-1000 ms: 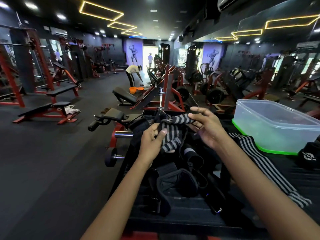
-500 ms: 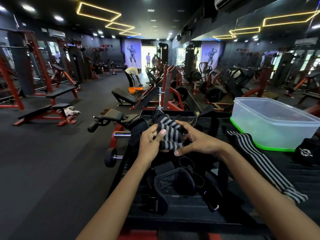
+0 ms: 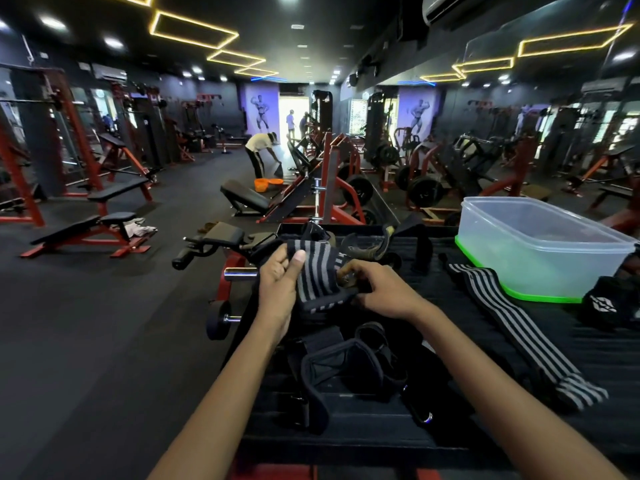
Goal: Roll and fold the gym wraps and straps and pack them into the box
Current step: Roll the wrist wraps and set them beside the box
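Early stage: left hand [image 3: 277, 289] and right hand [image 3: 381, 292] both gripping part-rolled striped wrap [image 3: 317, 278], centre. Second wrap [image 3: 512, 327] flat, right; straps [image 3: 343, 372] near, unfolded. Box [image 3: 540, 251] far right, seemingly unpacked.

left hand [image 3: 277, 289] + right hand [image 3: 384, 292] grip striped wrap [image 3: 317, 278] | box [image 3: 540, 251] right

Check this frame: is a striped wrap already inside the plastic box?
No: the plastic box holds no wrap; one striped wrap lies beside it.

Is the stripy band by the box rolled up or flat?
Flat. The striped wrap lies stretched out, unrolled, beside the box.
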Demonstrator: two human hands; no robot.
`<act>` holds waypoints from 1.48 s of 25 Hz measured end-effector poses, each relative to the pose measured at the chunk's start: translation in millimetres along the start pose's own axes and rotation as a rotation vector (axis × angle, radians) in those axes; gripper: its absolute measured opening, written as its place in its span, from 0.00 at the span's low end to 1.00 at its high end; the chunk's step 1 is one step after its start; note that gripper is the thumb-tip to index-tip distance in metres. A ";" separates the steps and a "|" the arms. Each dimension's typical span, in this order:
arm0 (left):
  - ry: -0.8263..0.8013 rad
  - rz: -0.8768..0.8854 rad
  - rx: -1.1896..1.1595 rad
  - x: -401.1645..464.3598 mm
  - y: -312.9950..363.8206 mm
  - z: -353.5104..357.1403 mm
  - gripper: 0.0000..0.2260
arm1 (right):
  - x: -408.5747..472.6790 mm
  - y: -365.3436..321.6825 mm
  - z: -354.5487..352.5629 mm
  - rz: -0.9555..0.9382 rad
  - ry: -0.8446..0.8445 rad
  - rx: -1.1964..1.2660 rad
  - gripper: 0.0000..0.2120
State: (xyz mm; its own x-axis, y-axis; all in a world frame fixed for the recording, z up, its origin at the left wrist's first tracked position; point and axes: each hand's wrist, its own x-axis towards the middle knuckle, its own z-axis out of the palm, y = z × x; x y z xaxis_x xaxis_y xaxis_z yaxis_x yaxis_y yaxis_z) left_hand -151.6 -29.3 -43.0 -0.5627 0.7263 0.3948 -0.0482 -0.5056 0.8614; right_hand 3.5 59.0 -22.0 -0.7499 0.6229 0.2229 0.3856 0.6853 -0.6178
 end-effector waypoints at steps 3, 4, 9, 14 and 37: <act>-0.086 -0.031 0.018 -3.8 4.9 6.3 0.12 | -4.8 -5.6 -7.0 0.029 0.032 0.242 0.15; -0.113 -0.047 0.028 -4.5 7.5 8.5 0.17 | -6.8 -9.0 -9.6 0.062 0.035 0.402 0.15; -0.297 -0.115 0.013 -9.1 10.3 16.2 0.26 | -12.9 -10.2 -24.3 0.122 0.036 0.935 0.13; -0.517 -0.155 0.267 -2.6 17.8 37.7 0.28 | -20.1 9.1 -37.7 0.021 -0.052 0.798 0.16; -0.029 -0.420 0.321 66.0 -128.0 281.8 0.18 | -119.1 188.5 -182.1 0.456 -0.553 0.579 0.02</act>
State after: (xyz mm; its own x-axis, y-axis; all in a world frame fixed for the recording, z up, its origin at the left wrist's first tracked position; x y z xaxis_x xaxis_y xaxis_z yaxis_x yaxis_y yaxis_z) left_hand 49.9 214.6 -37.2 -0.5257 0.8507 -0.0002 -0.0066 -0.0039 1.0000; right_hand 263.3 182.7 -27.7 -0.7993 0.4149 -0.4348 0.4892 0.0290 -0.8717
